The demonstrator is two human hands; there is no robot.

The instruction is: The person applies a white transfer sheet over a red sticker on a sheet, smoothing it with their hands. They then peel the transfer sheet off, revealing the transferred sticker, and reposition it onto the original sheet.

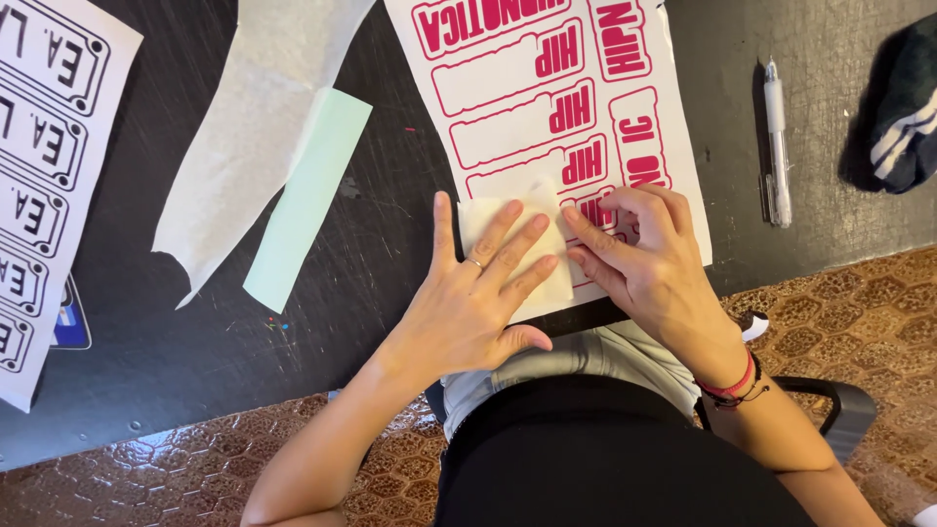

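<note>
- The left hand (480,293) lies flat and open, fingers spread, palm down on a small square of translucent transfer tape (515,256); it grips nothing, only presses.
- The right hand (649,262) is half-curled, its fingertips (576,256) pinching or picking at the tape's right edge, where it meets the pink-lettered sticker sheet (566,107). Whether the tape is actually nipped between the fingers I cannot tell.
- The tape square sits on the sheet's lower corner, right at the front edge of the black table (293,322), just above the person's lap.
- Risk: if the flat hand slides while the other lifts, the tape could crease or trap a bubble, and the lettering beneath would lift unevenly.
- Risk: pulling the edge up too steeply could tear a thin pink letter or leave part of it on the backing.
- Risk: the sheet overhangs near the table edge, so a tug could drag the whole sheet towards the lap.
- Well apart to the left lie a pale green strip (307,195), a crumpled length of backing paper (244,127) and a black-lettered sticker sheet (39,166); a white pen (776,146) lies to the right. None is close enough to interfere.
</note>
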